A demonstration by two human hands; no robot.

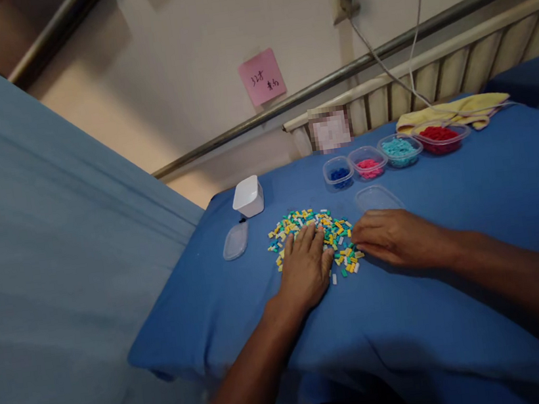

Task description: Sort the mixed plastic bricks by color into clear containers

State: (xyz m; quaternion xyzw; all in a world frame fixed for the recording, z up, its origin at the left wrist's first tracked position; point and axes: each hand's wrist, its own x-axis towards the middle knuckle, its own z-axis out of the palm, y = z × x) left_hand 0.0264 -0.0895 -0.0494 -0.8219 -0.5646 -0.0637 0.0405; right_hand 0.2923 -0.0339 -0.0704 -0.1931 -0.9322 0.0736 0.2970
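Two flat hands, left hand, right hand, on brick pile

Four sorted-bead tubs, a white box, clear lids, yellow cloth and pink note.

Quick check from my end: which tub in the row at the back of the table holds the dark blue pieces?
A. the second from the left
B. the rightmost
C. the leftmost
C: the leftmost tub in the row holds the dark blue pieces; pink, light blue and red follow to its right.

Cream wall, metal rail, blue curtain
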